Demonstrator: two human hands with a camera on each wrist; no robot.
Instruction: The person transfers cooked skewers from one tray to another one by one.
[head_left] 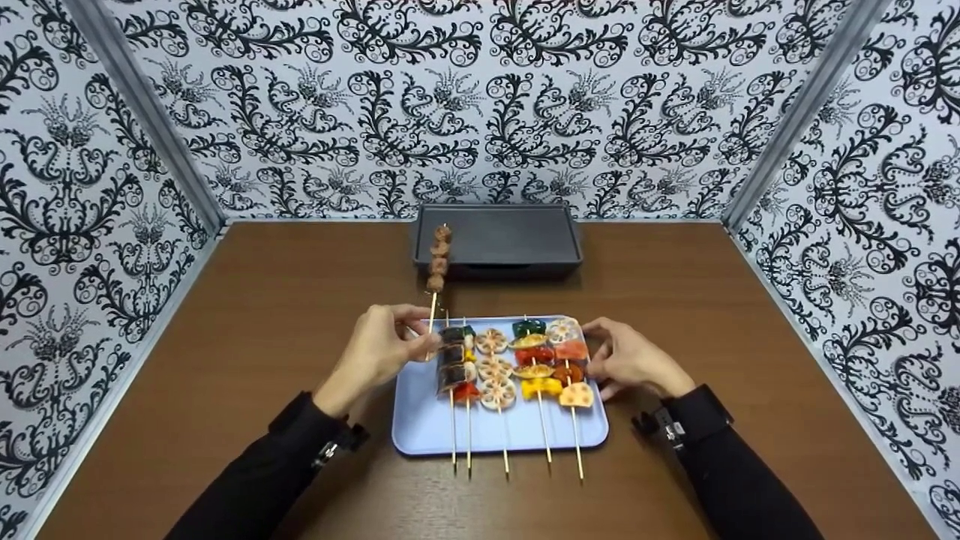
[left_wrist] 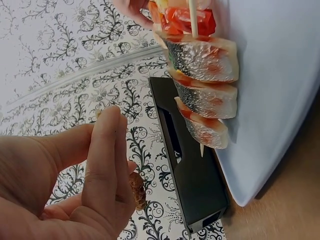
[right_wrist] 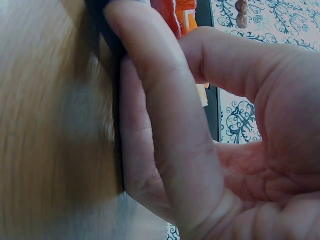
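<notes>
Head view showed the left hand [head_left: 379, 352] pinching the bare stick of a meatball skewer [head_left: 438, 259] between thumb and fingertips, holding it nearly upright above the left edge of the blue tray [head_left: 420, 420], its meat end up near the front of the dark grill plate [head_left: 499, 240] at the back of the counter [head_left: 262, 300]. The right hand [head_left: 630, 360] rested against the tray's right edge, fingers bent onto the rim, seemingly steadying it; whether it truly gripped the rim I could not tell.

The pinch sat low on a thin stick with the weight at the top, so the skewer could have swung or twisted in the fingers and tipped off course. Just beside that hand lay the fish skewer [left_wrist: 210, 95] and the other loaded skewers [head_left: 525, 360], packed side by side; a careless sweep could have knocked or dragged them. Their sticks overhung the tray's near rim, so a nudge to the tray might have rolled them.
</notes>
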